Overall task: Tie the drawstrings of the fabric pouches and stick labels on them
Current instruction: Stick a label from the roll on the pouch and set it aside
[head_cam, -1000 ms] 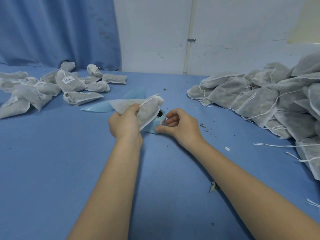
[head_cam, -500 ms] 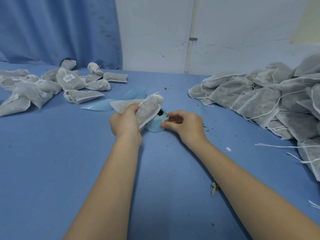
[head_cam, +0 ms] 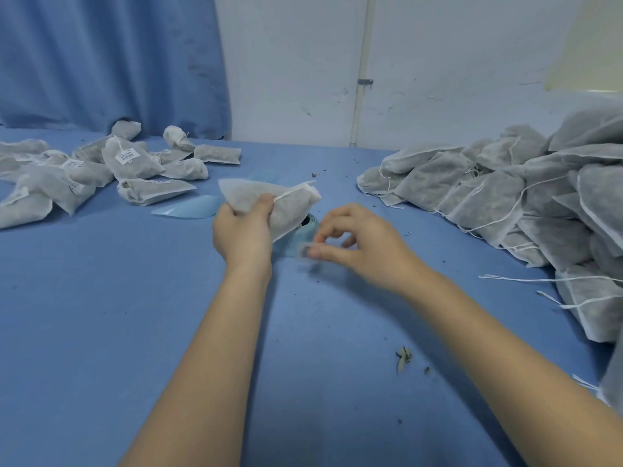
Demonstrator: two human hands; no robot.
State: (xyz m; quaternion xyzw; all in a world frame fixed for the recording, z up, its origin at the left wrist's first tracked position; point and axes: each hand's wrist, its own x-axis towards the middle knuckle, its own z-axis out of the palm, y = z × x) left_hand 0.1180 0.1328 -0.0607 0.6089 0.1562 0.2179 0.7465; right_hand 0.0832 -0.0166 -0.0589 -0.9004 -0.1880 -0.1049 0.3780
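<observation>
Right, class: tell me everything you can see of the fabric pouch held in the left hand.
The fabric pouch is a pale grey-white, thin, non-woven-looking bag, filled with something greyish. It lies tilted above the blue table, mouth end toward the right, a white drawstring running along it. The left hand grips it from below, thumb on top. No label shows on it. It overhangs the blue label roll.

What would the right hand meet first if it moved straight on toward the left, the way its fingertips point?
Probably the blue label roll, just beyond the right hand; depth is unclear, the fabric pouch is next.
</observation>
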